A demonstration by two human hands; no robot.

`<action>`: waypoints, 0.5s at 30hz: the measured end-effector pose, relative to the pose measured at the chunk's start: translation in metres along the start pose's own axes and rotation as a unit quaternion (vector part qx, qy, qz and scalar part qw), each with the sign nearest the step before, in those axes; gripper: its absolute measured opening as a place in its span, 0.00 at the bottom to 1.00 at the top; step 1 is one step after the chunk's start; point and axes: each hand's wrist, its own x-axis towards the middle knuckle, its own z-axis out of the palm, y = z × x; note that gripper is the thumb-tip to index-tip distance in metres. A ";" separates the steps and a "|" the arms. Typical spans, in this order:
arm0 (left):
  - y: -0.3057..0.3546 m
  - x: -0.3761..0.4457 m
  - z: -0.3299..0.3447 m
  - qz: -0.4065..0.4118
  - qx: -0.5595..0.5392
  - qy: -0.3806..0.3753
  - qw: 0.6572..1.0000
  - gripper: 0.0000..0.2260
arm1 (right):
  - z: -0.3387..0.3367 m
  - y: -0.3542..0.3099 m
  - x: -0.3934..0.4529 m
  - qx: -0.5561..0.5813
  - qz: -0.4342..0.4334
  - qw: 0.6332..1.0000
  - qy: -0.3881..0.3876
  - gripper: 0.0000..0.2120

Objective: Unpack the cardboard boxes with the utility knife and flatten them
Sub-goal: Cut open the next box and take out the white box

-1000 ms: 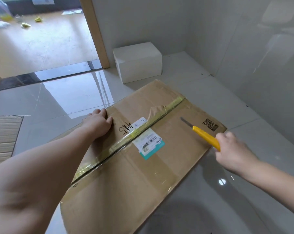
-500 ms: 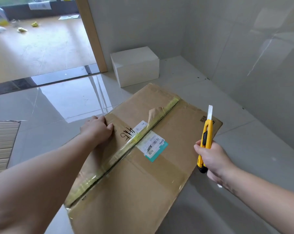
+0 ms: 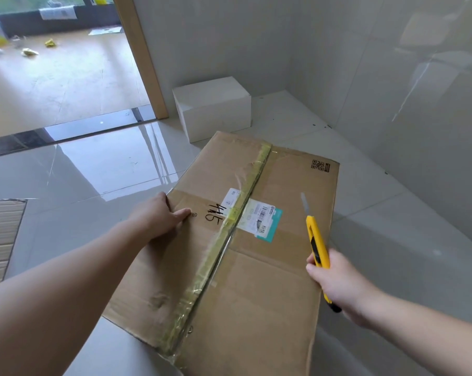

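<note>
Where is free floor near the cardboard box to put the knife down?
Bare tile lies right of the cardboard box, toward the wall, and left of it, between the box and the corrugated sheets. Behind it is tighter: the white box stands close to the far corner.

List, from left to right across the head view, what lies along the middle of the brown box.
Left hand → handwritten number → tape seam → shipping label → utility knife
</note>
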 end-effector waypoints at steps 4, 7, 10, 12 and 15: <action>-0.001 0.001 0.001 0.009 -0.002 0.006 1.000 0.21 | 0.003 0.002 -0.006 0.014 0.013 1.000 0.001 0.01; -0.002 0.000 0.003 0.011 0.007 0.013 1.000 0.21 | -0.006 -0.004 0.006 0.040 0.033 0.999 -0.018 0.02; -0.001 -0.002 0.005 0.006 0.027 0.024 0.999 0.22 | -0.016 -0.007 0.019 0.015 0.027 0.999 -0.043 0.03; -0.001 -0.005 0.007 -0.003 0.034 0.021 0.999 0.24 | -0.024 -0.014 0.034 -0.009 0.024 0.999 -0.047 0.04; 0.001 -0.011 0.011 -0.015 0.032 0.005 0.999 0.28 | -0.044 -0.033 0.074 -0.050 0.012 0.998 -0.025 0.06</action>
